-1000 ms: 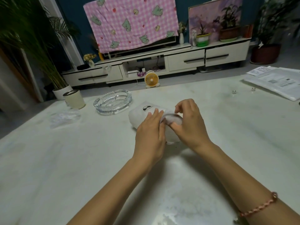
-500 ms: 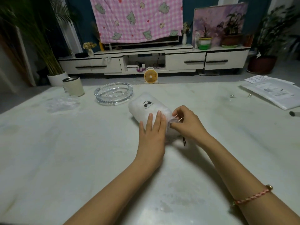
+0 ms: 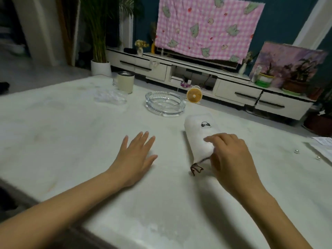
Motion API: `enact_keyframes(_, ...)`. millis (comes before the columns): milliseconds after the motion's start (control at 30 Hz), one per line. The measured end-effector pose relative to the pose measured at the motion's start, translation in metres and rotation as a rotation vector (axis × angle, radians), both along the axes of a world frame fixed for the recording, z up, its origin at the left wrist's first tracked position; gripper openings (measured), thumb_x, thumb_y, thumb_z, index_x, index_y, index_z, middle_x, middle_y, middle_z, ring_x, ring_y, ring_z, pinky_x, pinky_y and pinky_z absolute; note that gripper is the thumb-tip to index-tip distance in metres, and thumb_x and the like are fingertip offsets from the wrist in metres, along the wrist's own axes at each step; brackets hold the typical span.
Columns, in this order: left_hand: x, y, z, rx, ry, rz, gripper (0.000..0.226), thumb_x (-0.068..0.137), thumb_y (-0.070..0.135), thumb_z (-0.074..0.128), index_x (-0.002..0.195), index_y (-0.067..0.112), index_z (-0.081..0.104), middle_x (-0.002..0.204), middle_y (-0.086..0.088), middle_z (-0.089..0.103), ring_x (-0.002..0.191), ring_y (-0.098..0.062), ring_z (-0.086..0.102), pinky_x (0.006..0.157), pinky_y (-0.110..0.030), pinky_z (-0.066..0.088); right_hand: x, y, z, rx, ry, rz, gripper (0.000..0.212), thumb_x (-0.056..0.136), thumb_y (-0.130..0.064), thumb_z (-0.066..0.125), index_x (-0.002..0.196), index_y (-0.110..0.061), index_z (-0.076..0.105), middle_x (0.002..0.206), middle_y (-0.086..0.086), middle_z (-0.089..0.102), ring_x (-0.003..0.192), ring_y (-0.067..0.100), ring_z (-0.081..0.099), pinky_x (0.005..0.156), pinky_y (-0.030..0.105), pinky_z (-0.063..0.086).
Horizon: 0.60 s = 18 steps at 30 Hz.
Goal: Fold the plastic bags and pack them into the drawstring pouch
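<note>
Head view. Left hand (image 3: pixel 136 155) flat on the pale table (image 3: pixel 62 133), palm down, fingers straight and slightly spread, gripping nothing. Right hand (image 3: pixel 231 159) curled round the near end of the white drawstring pouch (image 3: pixel 201 133), index finger laid along the top, thumb tucked against the side. Pouch plump and lying on the table to the right of centre, long axis running away from the person, printed end towards the glass ashtray (image 3: pixel 165 105), mouth end nearest the right palm. Dark drawstring (image 3: pixel 196 168) looped out on the table just beside the thumb. Cannot tell whether the mouth is drawn tight.

Far left, well apart from the pouch: a crumpled clear plastic bag (image 3: pixel 109 97), just in front of the cream cup (image 3: pixel 125 84). Straight ahead of the left fingertips and a little to the left, so nearer that hand than the right.

Judged from this: one loose bag not yet folded or packed. Likely a forward reach with the left hand, with the right steadying the pouch's mouth end.
</note>
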<state>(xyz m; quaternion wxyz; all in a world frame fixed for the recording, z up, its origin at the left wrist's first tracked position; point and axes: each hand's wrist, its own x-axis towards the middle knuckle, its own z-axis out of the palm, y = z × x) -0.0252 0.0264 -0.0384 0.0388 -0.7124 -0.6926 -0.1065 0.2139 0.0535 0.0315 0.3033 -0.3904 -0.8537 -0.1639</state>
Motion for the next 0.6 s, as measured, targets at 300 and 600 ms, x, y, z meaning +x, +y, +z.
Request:
enact_keyframes(300,-0.143,0.018,-0.013,0.2,-0.355,0.516,0.049,0.101,0.032,0.03,0.144,0.008,0.031,0.154,-0.011,0.026,0.143,-0.025,0.019,0.116,-0.04,0.013,-0.239,0.059,-0.061,-0.625,-0.007,0.277,0.044,0.097,-0.023,0.046,0.139,-0.01,0.038,0.141,0.012,0.042,0.128,0.028,0.038,0.105,0.032,0.029)
enact_keyframes(600,-0.162,0.043,-0.027,0.361,-0.371,0.641,0.031,0.095,0.023,0.047,0.12,0.007,0.056,0.127,-0.011,0.054,0.122,-0.029,0.047,0.104,-0.037,0.029,-0.376,0.181,-0.081,-0.219,0.022,0.112,0.039,0.094,-0.024,0.049,0.13,-0.011,0.052,0.156,0.022,0.007,0.145,0.034,0.003,0.115,0.04,-0.004)
